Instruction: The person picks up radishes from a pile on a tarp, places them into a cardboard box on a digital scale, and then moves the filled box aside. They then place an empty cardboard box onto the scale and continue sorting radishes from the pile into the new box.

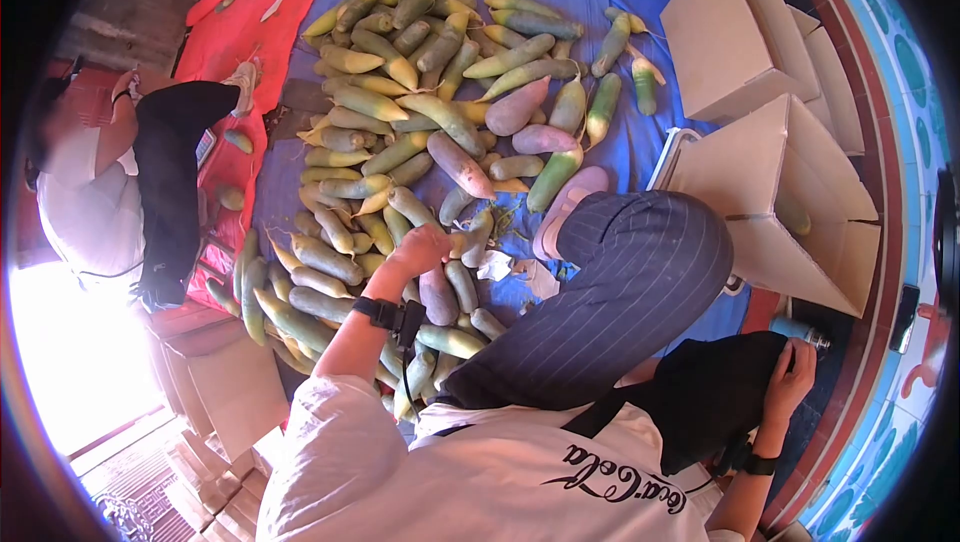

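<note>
A large heap of long green radishes (440,122), with a few pinkish-purple ones among them, covers a blue sheet. My left hand (425,249) reaches down into the near side of this heap, its fingers curled and partly hidden. Just below it lies a purple radish (437,297), and a green radish (478,237) is close on its right; which one it grips, if any, cannot be made out. At the far right, my right hand (794,378) rests with fingers apart on the edge of a black cloth item (720,382).
Open cardboard boxes (770,192) stand on the right, one with a radish inside. Scraps of white paper (540,278) lie beside my pinstriped leg (620,292). Another person (95,202) sits at the left by a red sheet (225,92). More cardboard (235,382) is at lower left.
</note>
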